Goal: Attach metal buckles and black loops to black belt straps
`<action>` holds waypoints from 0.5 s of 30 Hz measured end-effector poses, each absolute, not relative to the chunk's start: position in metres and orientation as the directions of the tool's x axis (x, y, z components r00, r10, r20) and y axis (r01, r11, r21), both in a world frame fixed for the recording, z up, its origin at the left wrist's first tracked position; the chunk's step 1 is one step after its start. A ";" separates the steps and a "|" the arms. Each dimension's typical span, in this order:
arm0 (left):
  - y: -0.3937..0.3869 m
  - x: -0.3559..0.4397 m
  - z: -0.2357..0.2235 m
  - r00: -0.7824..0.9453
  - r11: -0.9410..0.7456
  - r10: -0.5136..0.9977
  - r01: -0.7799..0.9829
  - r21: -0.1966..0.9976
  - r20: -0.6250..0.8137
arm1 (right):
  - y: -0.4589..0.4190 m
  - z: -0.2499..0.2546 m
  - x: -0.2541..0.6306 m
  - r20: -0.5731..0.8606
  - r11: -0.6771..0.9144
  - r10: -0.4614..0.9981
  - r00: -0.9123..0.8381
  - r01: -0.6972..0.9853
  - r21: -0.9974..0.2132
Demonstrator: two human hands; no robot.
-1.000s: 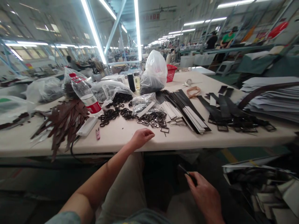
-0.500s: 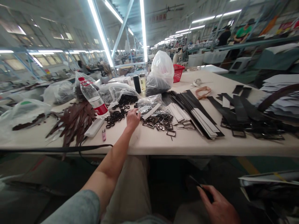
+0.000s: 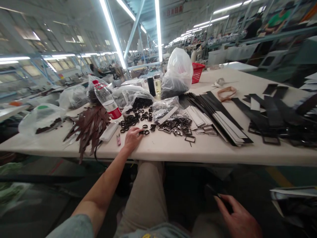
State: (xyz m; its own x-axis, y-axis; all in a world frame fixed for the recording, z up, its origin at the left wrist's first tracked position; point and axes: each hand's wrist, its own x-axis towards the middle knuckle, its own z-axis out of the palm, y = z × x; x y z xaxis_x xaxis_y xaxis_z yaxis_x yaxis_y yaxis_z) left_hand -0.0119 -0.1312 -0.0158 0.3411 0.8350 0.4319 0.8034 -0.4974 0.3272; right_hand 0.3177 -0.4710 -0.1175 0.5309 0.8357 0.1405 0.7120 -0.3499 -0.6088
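Observation:
My left hand rests on the white table, its fingers pinched on a small black ring at the near edge of a scatter of black rings. My right hand is low at my right knee, below the table, fingers closed on a thin dark strap. Just right of the rings lie a heap of metal buckles and a clear bag of buckles.
Brown leather strips, a plastic bottle with a red label and a white case lie left of my hand. Black and white straps fan out to the right. Plastic bags, a red basket stand behind.
My left hand reached from the table edge into the rings and buckles, then drew back toward me with a black ring. The view has swung to the left.

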 end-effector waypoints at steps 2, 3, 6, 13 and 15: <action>-0.134 -0.018 -0.017 0.307 -0.481 0.841 0.802 0.355 0.445 | -0.469 -0.116 0.316 0.140 -0.349 0.838 0.528 0.714 -0.606; -0.134 -0.020 -0.017 0.293 -0.475 0.844 0.797 0.373 0.449 | -0.468 -0.115 0.314 0.143 -0.347 0.839 0.525 0.718 -0.603; -0.134 -0.020 -0.017 0.242 -0.456 0.853 0.777 0.434 0.463 | -0.466 -0.113 0.310 0.166 -0.328 0.843 0.512 0.734 -0.594; -0.134 -0.012 -0.011 0.090 -0.372 0.910 0.608 0.701 0.404 | -0.461 -0.097 0.308 0.249 -0.301 0.819 0.517 0.756 -0.581; -0.137 -0.006 -0.007 0.073 -0.337 0.934 0.505 0.795 0.350 | -0.456 -0.085 0.307 0.252 -0.282 0.814 0.523 0.736 -0.615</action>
